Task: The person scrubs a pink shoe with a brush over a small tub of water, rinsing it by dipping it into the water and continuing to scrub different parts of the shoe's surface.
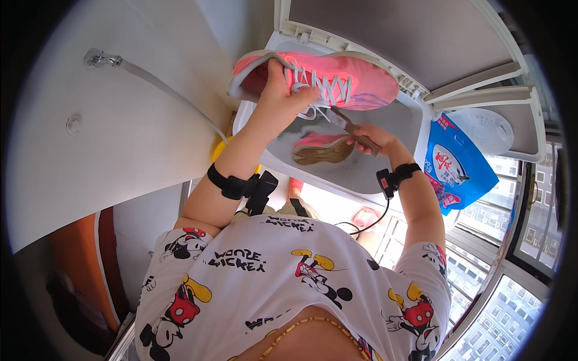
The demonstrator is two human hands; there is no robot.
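Observation:
A pink sneaker (pixel 361 72) with white laces is held up over the basin by my left hand (pixel 280 96), its thumb inside the shoe's opening and its fingers over the laces. My right hand (pixel 374 137) grips the brown handle of a scrub brush (pixel 352 127), whose bristle end points up under the sneaker's side. Below, a second pink sneaker (pixel 322 149) lies in soapy water with its tan sole showing. The white basin (pixel 283 161) surrounds both hands' working space.
A blue detergent bag (pixel 454 162) stands right of the basin, next to a white perforated colander (pixel 490 131). Raised lid panels (pixel 409 42) rise behind. On the left wall a tap (pixel 99 59) feeds a grey hose (pixel 168 90). Barred windows are at right.

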